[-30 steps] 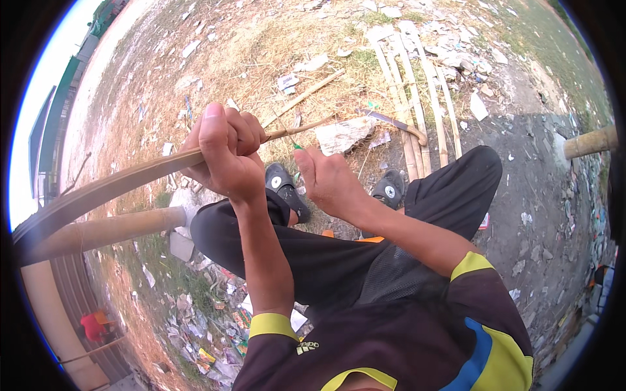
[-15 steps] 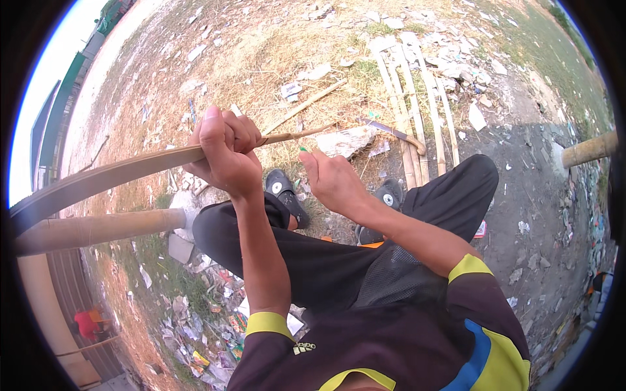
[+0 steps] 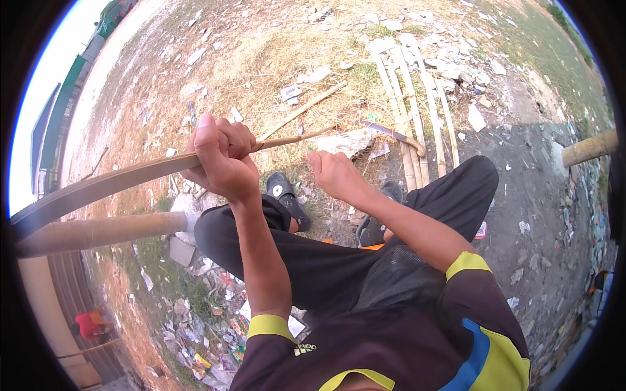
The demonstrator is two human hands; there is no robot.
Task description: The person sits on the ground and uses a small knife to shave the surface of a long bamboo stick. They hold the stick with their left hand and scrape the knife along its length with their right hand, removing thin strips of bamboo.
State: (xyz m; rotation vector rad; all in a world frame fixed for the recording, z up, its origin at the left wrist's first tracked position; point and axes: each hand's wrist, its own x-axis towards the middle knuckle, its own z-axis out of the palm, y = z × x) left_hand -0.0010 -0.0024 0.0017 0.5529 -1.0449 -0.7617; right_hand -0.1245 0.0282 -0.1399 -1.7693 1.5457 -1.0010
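My left hand (image 3: 223, 158) is wrapped round a long curved bamboo strip (image 3: 124, 177) in front of me. One part of the strip sweeps to the left edge of view; the other tapers to a thin tip past my knuckles, with a dark band close to the hand. To the right of that tip, my right hand (image 3: 337, 174) is closed in a pinch. A small green bit shows at its fingertips, too little to name, and the rest is hidden in the fist. The two hands are apart, both above my lap.
A knife (image 3: 393, 133) with a curved wooden handle lies ahead on the ground, beside a flat stone (image 3: 349, 141) and several pale bamboo strips (image 3: 417, 104). Thick bamboo poles (image 3: 104, 232) stand out at both sides. Litter (image 3: 195, 326) covers the ground at left.
Both hands have shifted slightly; the left has come down a little with the bamboo strip, and the right has moved a bit to the right. Both grips look the same.
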